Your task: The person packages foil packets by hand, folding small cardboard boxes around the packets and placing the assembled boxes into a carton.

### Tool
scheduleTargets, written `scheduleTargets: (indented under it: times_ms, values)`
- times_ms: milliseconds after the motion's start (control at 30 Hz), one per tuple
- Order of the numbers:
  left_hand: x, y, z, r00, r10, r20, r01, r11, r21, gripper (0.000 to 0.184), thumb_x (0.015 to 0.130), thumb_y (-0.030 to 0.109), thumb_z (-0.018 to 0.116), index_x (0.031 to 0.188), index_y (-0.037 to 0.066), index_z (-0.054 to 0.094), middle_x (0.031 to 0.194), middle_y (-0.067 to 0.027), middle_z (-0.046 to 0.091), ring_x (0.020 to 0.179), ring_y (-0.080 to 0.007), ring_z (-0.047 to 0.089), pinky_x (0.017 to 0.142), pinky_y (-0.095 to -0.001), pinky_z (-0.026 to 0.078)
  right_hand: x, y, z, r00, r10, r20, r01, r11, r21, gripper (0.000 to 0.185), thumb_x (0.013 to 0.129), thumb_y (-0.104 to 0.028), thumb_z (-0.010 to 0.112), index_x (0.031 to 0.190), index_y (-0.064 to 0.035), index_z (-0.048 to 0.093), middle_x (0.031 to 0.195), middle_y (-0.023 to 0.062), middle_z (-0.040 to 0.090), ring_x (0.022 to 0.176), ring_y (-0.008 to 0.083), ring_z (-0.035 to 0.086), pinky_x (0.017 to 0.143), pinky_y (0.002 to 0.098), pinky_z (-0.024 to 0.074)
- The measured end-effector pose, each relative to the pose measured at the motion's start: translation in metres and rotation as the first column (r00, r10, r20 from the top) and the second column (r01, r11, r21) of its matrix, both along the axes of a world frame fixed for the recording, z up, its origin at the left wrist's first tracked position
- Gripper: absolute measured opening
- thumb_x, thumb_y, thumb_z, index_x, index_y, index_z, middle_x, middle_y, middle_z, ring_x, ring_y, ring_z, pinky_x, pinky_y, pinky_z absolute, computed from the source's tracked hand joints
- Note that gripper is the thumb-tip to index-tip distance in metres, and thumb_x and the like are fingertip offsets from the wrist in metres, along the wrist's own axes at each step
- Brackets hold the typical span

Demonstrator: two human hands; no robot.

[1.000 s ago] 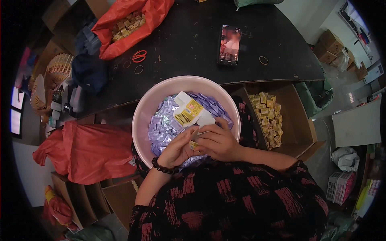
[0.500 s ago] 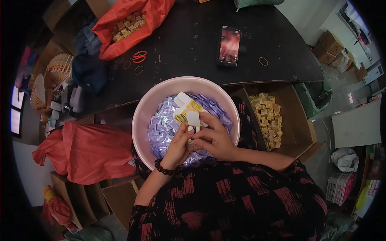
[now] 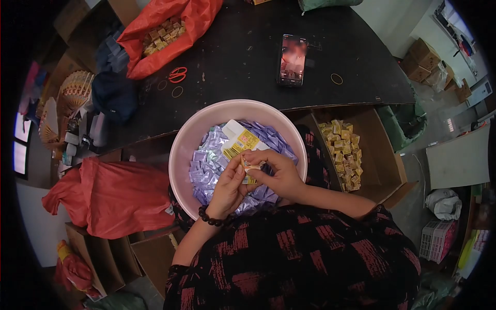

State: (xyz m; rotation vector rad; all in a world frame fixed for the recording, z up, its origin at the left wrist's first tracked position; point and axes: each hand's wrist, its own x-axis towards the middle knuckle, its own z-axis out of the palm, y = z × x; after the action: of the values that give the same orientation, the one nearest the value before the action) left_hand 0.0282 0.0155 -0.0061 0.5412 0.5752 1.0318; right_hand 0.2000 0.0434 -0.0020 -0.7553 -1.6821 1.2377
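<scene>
Box (image 3: 247,166), small, yellow, white and orange: one, gripped between both hands above the pink basin (image 3: 178,147) of purple packets (image 3: 205,173). Left hand (image 3: 229,187): pinching its left side. Right hand (image 3: 281,175): thumb and fingers on its right; flaps hidden. Handling, as judged: left steadies, right thumb presses lightly, edges kept square, since thin card probably creases.
</scene>
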Motion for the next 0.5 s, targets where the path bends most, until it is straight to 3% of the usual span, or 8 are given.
scheduleTargets:
  times_ms: [67, 200, 267, 400, 467, 500]
  values:
    - [0.003, 0.000, 0.005, 0.999, -0.003, -0.037, 0.004, 1.000, 0.024, 0.050, 0.098, 0.024, 0.048, 0.141, 0.007, 0.029, 0.135, -0.0093, 0.042, 0.120, -0.0200, 0.050, 0.095, -0.0402, 0.051, -0.004, 0.000, -0.005, 0.969, -0.017, -0.248, -0.029, 0.983, -0.180, 0.023, 0.086, 0.002, 0.062, 0.108, 0.0022, 0.058, 0.115, 0.0124, 0.061, 0.113, 0.0209, 0.057, 0.098, 0.0335, 0.0447]
    - [0.002, 0.000, 0.005, 0.994, -0.020, -0.107, 0.027, 0.997, 0.066, 0.053, 0.096, 0.025, 0.051, 0.141, 0.008, 0.030, 0.135, -0.0084, 0.042, 0.121, -0.0200, 0.050, 0.095, -0.0409, 0.051, 0.001, 0.004, -0.010, 0.935, -0.048, -0.351, -0.058, 0.957, -0.285, 0.024, 0.085, -0.003, 0.065, 0.108, 0.0018, 0.062, 0.109, 0.0114, 0.063, 0.100, 0.0165, 0.062, 0.089, 0.0300, 0.0489]
    - [0.002, 0.000, 0.005, 0.995, -0.019, -0.102, 0.025, 0.998, 0.057, 0.052, 0.097, 0.025, 0.051, 0.141, 0.008, 0.030, 0.135, -0.0085, 0.042, 0.121, -0.0203, 0.049, 0.096, -0.0412, 0.050, 0.008, 0.009, -0.007, 0.998, 0.021, -0.058, -0.016, 0.996, 0.084, 0.022, 0.086, -0.002, 0.064, 0.108, 0.0025, 0.063, 0.115, 0.0122, 0.062, 0.102, 0.0194, 0.063, 0.089, 0.0311, 0.0494]
    - [0.004, 0.000, 0.004, 0.994, 0.009, -0.111, -0.006, 0.999, 0.034, 0.045, 0.099, 0.022, 0.045, 0.138, 0.005, 0.032, 0.134, -0.0106, 0.042, 0.121, -0.0204, 0.049, 0.096, -0.0406, 0.051, 0.014, 0.009, 0.002, 0.993, 0.075, 0.095, -0.093, 0.974, 0.205, 0.038, 0.084, -0.002, 0.066, 0.120, -0.0007, 0.056, 0.122, 0.0168, 0.058, 0.112, 0.0260, 0.058, 0.101, 0.0396, 0.0424]
    - [0.005, 0.001, 0.000, 0.996, 0.022, -0.086, -0.020, 1.000, 0.020, 0.041, 0.100, 0.024, 0.044, 0.135, 0.006, 0.035, 0.132, -0.0107, 0.044, 0.117, -0.0197, 0.052, 0.093, -0.0391, 0.052, 0.009, -0.001, 0.010, 0.955, -0.072, 0.288, -0.048, 0.920, 0.389, 0.046, 0.081, -0.011, 0.071, 0.122, -0.0010, 0.054, 0.120, 0.0169, 0.059, 0.111, 0.0297, 0.059, 0.103, 0.0448, 0.0386]
    - [0.006, 0.001, -0.002, 0.998, 0.034, -0.062, -0.034, 0.999, 0.007, 0.038, 0.100, 0.026, 0.042, 0.132, 0.006, 0.037, 0.129, -0.0108, 0.046, 0.113, -0.0191, 0.054, 0.090, -0.0376, 0.054, 0.007, -0.004, 0.015, 0.955, -0.072, 0.287, -0.047, 0.921, 0.387, 0.046, 0.081, -0.011, 0.071, 0.122, -0.0010, 0.054, 0.120, 0.0169, 0.059, 0.111, 0.0297, 0.059, 0.103, 0.0448, 0.0386]
